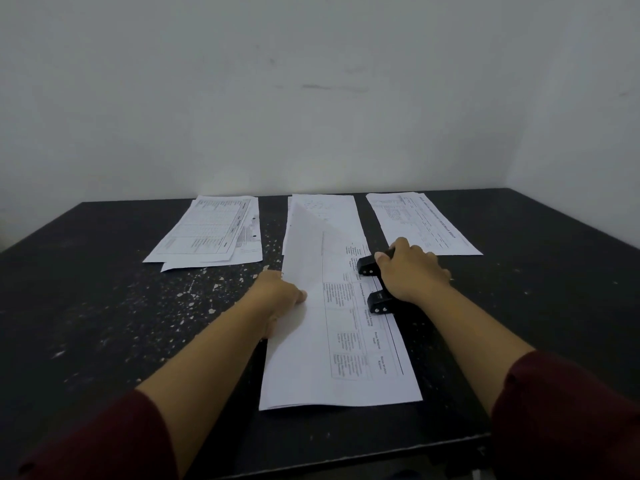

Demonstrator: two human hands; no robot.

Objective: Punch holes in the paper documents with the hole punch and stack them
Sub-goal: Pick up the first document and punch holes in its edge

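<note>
A printed paper sheet [343,341] lies lengthwise in the middle of the black table [104,306], its left half lifted and folded over. My left hand [280,296] holds that left edge. A black hole punch [375,285] sits over the sheet's right edge, and my right hand [412,271] presses down on top of it, hiding most of its lever. A stack of sheets with punched holes [211,233] lies at the back left. Another printed sheet [422,223] lies at the back right.
A further sheet [329,209] lies behind the one being handled, partly under it. White paper specks [194,296] are scattered over the table left of centre. A white wall [311,98] stands right behind the table. The table's front edge runs near my right sleeve.
</note>
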